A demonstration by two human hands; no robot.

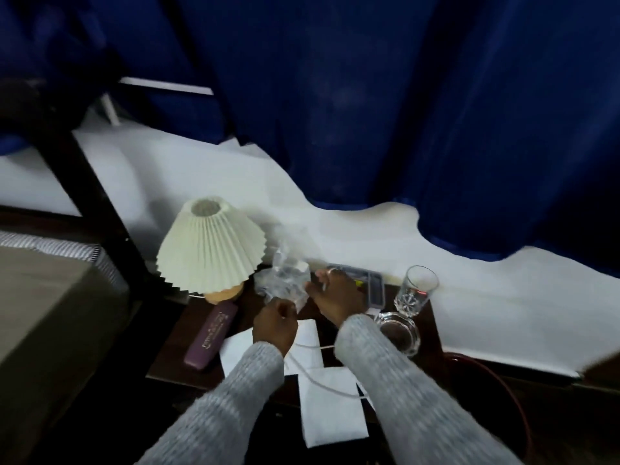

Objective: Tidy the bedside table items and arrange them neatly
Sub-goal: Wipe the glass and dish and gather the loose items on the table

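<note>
Nearest me, white sheets of paper hang over the front edge of the dark bedside table, and a thin white cable runs across them. My 2 grey sleeves reach in over that paper.

My left hand is curled, its fingertips pinching the lower edge of a crumpled clear plastic wrapper. My right hand is curled too, gripping the wrapper's right side, with a ring on 1 finger. Whether it holds anything else I cannot tell. The wrapper is between my hands over the back middle of the table, just beside the lamp.

Left of my left hand a purple case lies lengthwise, its far end at the lamp's base. Right of my right wrist a glass ashtray sits near the table's right edge. A drinking glass stands upright just behind it. A blue tray lies partly hidden under my right hand.

Bare wood shows only in a strip left of the case. The bed stands close on that side, and a red cord curves past the right edge.

Behind the table a white sheet spreads, with a blue curtain hanging above it.
</note>
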